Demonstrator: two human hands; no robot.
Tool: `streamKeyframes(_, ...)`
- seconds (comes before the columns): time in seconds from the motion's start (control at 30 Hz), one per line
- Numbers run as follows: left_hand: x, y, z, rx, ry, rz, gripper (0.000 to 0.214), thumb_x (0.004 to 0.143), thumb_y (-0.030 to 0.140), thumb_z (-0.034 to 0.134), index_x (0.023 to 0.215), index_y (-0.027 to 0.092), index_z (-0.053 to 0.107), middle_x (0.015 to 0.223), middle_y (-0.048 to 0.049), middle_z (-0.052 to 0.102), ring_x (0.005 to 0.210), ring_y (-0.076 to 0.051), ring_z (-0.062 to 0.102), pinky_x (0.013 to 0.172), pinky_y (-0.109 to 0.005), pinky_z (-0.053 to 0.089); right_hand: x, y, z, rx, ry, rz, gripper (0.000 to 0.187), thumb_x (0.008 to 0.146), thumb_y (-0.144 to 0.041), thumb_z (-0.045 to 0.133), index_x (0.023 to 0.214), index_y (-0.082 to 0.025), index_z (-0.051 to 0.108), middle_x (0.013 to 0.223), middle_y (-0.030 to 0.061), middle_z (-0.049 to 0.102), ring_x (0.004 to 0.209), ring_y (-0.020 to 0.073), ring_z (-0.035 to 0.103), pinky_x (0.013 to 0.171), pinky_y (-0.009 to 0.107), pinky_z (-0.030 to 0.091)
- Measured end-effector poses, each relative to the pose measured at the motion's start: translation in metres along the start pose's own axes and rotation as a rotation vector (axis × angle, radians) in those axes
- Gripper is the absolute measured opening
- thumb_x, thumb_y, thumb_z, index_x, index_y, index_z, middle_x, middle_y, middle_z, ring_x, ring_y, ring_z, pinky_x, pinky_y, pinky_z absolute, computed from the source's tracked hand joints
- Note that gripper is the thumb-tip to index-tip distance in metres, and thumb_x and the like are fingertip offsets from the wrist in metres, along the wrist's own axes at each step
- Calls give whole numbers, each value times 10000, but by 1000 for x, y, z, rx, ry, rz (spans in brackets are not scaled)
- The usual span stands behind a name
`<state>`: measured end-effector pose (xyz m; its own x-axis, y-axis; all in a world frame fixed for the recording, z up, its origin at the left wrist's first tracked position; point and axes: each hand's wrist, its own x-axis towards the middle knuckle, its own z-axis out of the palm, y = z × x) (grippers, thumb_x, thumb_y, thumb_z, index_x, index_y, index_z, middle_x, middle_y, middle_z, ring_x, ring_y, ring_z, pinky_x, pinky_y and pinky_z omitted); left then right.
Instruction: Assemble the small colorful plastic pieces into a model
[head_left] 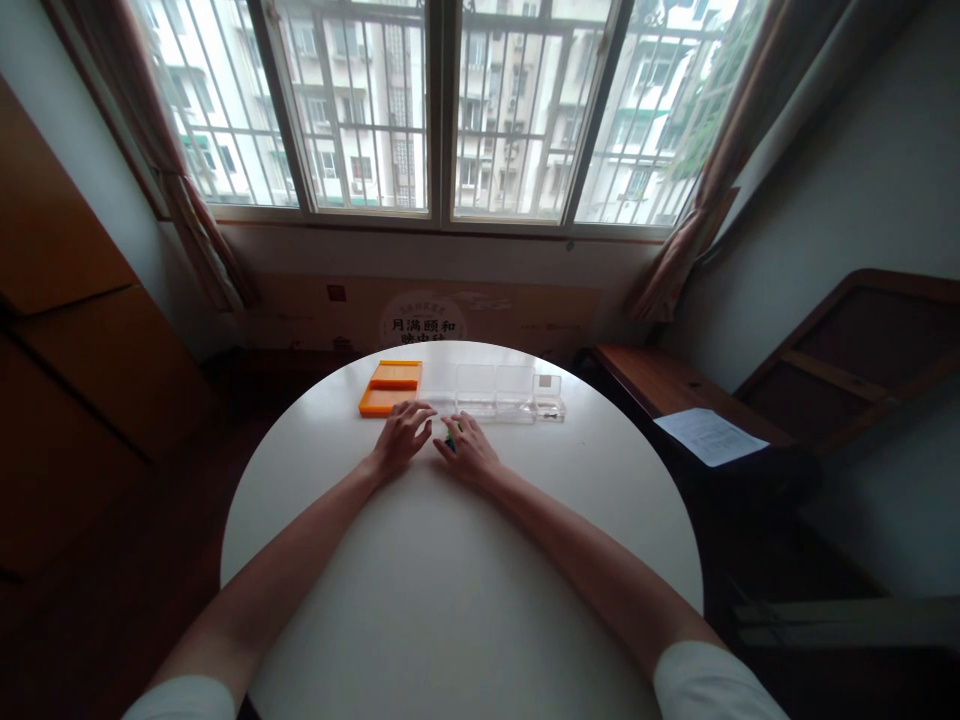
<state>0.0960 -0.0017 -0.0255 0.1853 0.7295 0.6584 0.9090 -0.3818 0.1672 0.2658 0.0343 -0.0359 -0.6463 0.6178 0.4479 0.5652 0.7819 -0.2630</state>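
My left hand (403,440) rests on the white round table (420,590), its fingers apart and slightly bent, with nothing seen in them. Just in front of it lies an orange two-part tray (386,402). My right hand (471,452) is spread low over the table, thumb apart from the fingers. Between its thumb and fingers, small green and blue things (451,437) show on the tabletop; their kind is too small to tell, and the hand partly covers them. Beyond my right hand stand clear plastic boxes (514,390) in a row, with open lids.
The smallest clear box (549,405), at the right end of the row, holds something small and dark. Right of the table, a printed sheet (711,437) lies by a wooden bench (652,375). A cardboard panel (525,305) stands behind the table, below the barred window (442,120).
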Motion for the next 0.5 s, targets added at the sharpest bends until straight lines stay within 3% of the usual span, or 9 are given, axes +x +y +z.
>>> streamKeyframes(0.23,-1,2,1,-116,2,-6,227,814,172,462,991,209,599,981,-56,591,931,-191,537,850,-361,414,1,5,-7,136,152,40,348,855,-371,423,1123,-177,531,1054,111,549,1044,226,449,916,374,340)
streamKeyframes(0.3,0,9,8,-216,-20,-47,208,818,192,462,968,205,606,937,-51,608,889,-178,558,810,-339,438,2,15,-10,208,229,100,290,855,-331,420,1046,-173,571,978,97,578,964,209,494,868,348,374)
streamKeyframes(0.43,1,31,20,-416,-20,-256,259,823,281,468,1042,177,560,921,-60,620,814,-164,587,677,-288,478,3,45,-17,351,332,270,274,850,-290,380,925,-147,601,848,80,610,731,164,555,693,280,432)
streamKeyframes(0.5,0,44,20,-370,-43,-224,307,791,328,522,1062,186,553,1003,-71,596,898,-186,564,761,-318,460,0,58,-20,382,307,351,280,841,-296,376,911,-147,603,709,48,608,609,147,548,604,253,422)
